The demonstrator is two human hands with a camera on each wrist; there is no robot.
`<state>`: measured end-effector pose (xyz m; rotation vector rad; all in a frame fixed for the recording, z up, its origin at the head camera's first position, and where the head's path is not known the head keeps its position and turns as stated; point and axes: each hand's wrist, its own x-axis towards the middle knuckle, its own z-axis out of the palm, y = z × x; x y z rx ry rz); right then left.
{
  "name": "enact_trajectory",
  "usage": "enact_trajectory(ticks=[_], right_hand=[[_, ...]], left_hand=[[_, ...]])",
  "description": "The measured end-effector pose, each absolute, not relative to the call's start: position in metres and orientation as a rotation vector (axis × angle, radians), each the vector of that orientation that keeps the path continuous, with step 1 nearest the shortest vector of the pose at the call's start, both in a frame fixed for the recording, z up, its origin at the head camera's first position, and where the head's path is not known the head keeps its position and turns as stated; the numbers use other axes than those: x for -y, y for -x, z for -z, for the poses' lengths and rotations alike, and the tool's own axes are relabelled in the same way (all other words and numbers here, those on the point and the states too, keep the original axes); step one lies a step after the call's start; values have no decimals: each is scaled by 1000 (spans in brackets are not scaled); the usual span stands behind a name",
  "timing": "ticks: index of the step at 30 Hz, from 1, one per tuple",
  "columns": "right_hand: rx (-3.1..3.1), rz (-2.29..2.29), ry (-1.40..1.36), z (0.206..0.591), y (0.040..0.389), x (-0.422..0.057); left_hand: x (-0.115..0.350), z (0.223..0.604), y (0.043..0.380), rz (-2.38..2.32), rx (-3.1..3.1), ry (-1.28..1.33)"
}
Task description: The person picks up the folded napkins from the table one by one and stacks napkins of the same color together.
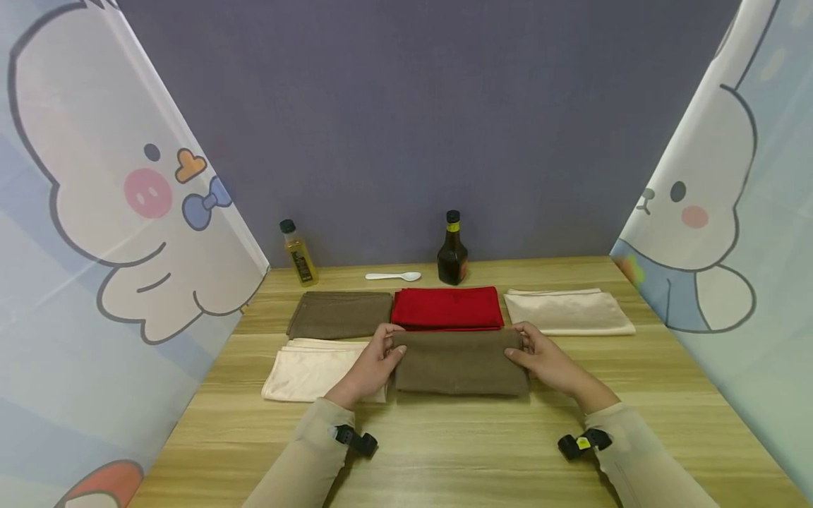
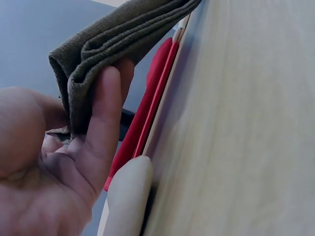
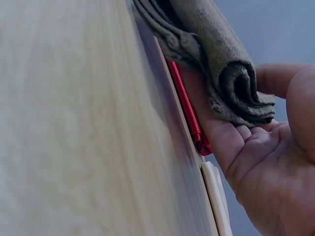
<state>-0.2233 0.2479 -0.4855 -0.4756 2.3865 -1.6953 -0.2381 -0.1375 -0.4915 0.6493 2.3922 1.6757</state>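
Observation:
Between both hands is a folded brown cloth, held above the table in front of a folded red cloth. My left hand pinches its left end, thumb on top and fingers underneath; the left wrist view shows the cloth's layered folds over the fingers. At the other end my right hand grips in the same way, and the right wrist view shows the rolled fold between thumb and fingers. A folded cream cloth lies beside and partly behind the left hand.
Another brown cloth lies back left, and a second cream cloth back right. Along the rear edge stand an oil bottle and a dark sauce bottle, with a white spoon between them. Printed panels flank the wooden table.

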Motion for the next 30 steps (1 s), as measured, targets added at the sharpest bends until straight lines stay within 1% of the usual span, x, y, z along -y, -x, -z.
enact_trajectory(ticks=[6, 15, 30], right_hand=[[-2227, 1856, 535, 491, 226, -248], [-2190, 1918, 705, 494, 230, -250], [-2168, 1983, 714, 488, 227, -248]], left_hand=[[137, 490, 238, -1743, -2320, -608], [138, 490, 239, -1804, -2239, -696], [143, 491, 240, -1771, -2318, -706]])
